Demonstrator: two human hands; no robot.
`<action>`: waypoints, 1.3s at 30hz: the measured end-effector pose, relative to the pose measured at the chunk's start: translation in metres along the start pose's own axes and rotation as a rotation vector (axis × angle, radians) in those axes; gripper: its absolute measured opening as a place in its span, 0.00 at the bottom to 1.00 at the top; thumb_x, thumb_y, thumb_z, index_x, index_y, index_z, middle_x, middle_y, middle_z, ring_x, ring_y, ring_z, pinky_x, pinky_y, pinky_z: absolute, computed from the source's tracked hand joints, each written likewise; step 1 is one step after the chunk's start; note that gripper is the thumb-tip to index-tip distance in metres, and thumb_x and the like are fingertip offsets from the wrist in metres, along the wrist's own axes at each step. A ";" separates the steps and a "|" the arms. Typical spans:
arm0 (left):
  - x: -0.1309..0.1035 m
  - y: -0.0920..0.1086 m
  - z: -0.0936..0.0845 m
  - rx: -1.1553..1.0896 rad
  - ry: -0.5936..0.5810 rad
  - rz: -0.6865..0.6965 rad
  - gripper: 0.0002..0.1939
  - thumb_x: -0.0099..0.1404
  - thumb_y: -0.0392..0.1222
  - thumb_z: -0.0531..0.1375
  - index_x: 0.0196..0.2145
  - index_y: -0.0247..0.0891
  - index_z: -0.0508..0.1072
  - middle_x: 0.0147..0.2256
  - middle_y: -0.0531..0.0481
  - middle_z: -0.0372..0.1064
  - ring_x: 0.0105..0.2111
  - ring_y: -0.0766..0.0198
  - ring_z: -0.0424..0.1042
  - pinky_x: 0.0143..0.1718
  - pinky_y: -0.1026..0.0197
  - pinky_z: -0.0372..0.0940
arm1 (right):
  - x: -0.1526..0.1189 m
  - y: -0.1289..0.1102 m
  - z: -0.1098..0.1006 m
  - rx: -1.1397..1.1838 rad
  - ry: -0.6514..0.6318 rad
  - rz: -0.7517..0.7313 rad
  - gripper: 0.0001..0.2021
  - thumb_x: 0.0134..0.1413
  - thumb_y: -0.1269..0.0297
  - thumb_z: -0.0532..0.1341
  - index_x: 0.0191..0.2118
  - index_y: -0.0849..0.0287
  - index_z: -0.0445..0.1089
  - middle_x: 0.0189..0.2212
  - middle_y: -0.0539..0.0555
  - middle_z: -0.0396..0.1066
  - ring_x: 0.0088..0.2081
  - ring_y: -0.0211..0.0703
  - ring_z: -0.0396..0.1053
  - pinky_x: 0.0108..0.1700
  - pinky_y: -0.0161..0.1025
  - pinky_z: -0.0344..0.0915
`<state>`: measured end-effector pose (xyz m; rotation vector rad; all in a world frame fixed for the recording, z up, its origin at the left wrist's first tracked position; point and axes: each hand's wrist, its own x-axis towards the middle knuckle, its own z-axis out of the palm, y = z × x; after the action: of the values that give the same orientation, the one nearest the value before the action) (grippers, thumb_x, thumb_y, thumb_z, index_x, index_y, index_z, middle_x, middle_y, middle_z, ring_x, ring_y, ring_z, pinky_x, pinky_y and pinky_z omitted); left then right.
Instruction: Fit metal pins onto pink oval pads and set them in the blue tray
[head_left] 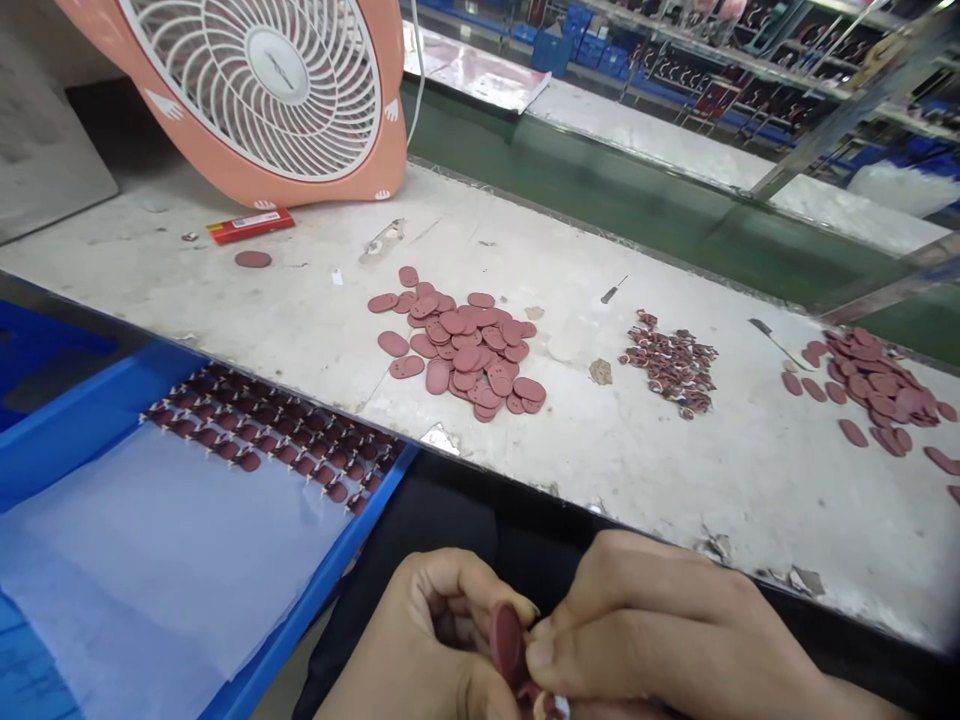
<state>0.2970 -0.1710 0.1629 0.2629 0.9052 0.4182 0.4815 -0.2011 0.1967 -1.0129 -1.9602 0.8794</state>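
Note:
Low in the view, over my lap, my left hand (431, 640) pinches a dark red oval piece (508, 642) standing on edge between thumb and fingers. My right hand (660, 625) closes on the same piece from the right, its thumb and fingertip against the edge. Just below it, a small part with white and orange (551, 706) shows by the right fingers, partly cut off by the frame. On the bench lie a heap of similar red ovals (469, 345), some with small holes, and a heap of small dark red parts (671, 365).
At left, a blue tray (307, 600) holds a white sheet (165, 530) and rows of assembled red pieces (277, 430). An orange fan (277, 75), red box (253, 227), two thin-shafted tools and another oval heap (877, 375) rest on the white bench (675, 480).

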 end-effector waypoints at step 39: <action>0.014 0.006 -0.055 0.344 0.473 0.799 0.10 0.54 0.46 0.70 0.28 0.41 0.74 0.26 0.55 0.70 0.28 0.66 0.71 0.23 0.69 0.63 | 0.034 0.034 0.080 -0.662 0.385 -0.282 0.11 0.56 0.75 0.64 0.45 0.67 0.72 0.21 0.51 0.73 0.19 0.37 0.64 0.20 0.37 0.62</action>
<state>0.2589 -0.1567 0.1222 0.8794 1.3218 1.0955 0.4115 -0.1752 0.1402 -1.1164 -2.0118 -0.1424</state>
